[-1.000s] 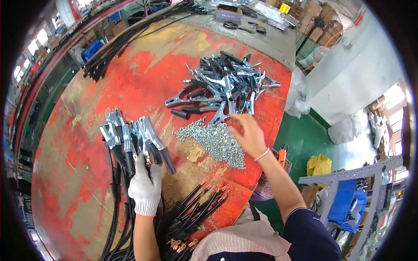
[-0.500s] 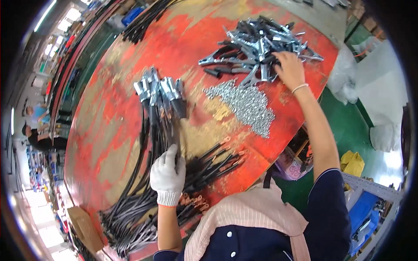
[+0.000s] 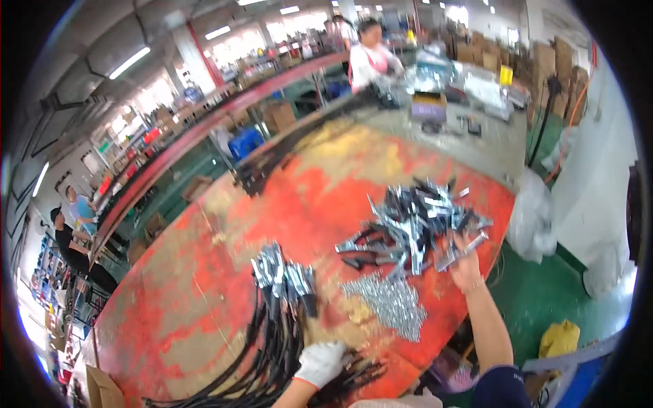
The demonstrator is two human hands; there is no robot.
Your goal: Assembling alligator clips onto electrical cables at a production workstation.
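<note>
My right hand (image 3: 467, 264), bare with a bracelet at the wrist, is closed on a metal spring clamp (image 3: 449, 258) at the right edge of a pile of silvery clamps with black grips (image 3: 411, 224). My left hand (image 3: 321, 364), in a white knit glove, rests on the black cables (image 3: 272, 360) near the front edge, its fingers curled and what they hold hidden. Left of centre lies a bundle of clamps (image 3: 280, 275) attached to the ends of cables. Between this bundle and the loose pile is a heap of small silvery metal fasteners (image 3: 391, 306).
The worn red and tan tabletop (image 3: 197, 306) curves away on the left. Beyond it a grey table (image 3: 469, 146) carries a box (image 3: 428, 107) and plastic-wrapped goods. A co-worker (image 3: 371, 58) stands behind. Plastic bags (image 3: 534, 224) hang off the right edge. A carton (image 3: 102, 387) stands lower left.
The view has tilted up, showing more of the room. My right hand has come away slightly from the pile's edge with a clamp; my left hand has shifted right toward the cable ends.
</note>
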